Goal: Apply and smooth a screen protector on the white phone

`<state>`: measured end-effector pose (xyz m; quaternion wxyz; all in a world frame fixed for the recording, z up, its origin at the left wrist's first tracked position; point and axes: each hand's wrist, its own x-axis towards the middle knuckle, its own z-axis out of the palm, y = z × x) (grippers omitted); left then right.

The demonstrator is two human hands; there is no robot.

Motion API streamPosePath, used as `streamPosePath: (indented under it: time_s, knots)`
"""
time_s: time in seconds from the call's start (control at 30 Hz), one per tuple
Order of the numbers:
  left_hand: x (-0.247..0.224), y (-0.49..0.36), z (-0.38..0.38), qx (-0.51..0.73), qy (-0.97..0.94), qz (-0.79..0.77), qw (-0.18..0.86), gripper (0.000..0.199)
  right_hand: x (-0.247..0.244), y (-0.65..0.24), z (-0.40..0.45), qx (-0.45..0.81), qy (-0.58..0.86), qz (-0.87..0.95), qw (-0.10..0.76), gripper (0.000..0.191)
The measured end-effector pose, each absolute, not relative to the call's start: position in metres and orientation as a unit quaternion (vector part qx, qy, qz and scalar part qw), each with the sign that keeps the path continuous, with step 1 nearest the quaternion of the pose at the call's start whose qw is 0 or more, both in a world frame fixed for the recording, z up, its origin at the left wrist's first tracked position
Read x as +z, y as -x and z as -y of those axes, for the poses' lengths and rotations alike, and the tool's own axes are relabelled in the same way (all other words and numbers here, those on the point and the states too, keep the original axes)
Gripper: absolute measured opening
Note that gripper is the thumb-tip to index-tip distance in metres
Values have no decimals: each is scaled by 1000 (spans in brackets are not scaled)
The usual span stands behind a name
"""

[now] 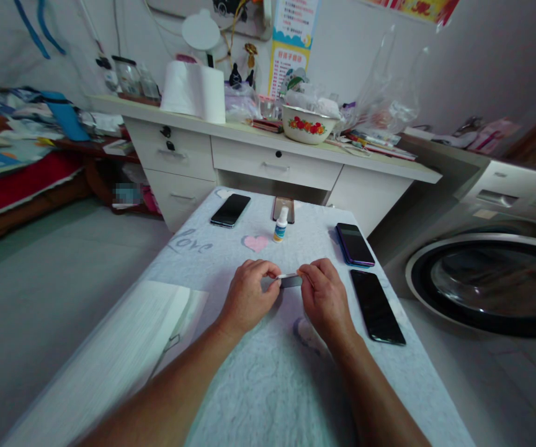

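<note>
Above the middle of the cloth-covered table, a small flat white-and-grey piece spans the gap between my hands; its kind is unclear. My left hand pinches its left end between thumb and fingers. At the other end my right hand is closed on it too. Just beyond stands a small white spray bottle with a blue and yellow label. Behind the bottle lies a brownish phone or phone case. Two dark phones, a purple-edged one and a larger black one, lie right of my right hand.
Another black phone lies at the far left of the table. White sheets cover the left edge. Beyond stands a white desk bearing a paper roll and a flowered bowl. A washing machine is on the right.
</note>
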<state>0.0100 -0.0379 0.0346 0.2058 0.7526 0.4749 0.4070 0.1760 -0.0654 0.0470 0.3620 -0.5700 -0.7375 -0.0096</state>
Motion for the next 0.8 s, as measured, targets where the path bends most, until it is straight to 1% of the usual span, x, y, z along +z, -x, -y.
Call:
streamPosePath:
  time_s: [0.8]
  knots:
    - [33, -11, 37, 414, -749, -476, 201, 14, 48, -158, 68, -12, 539, 768, 345, 23]
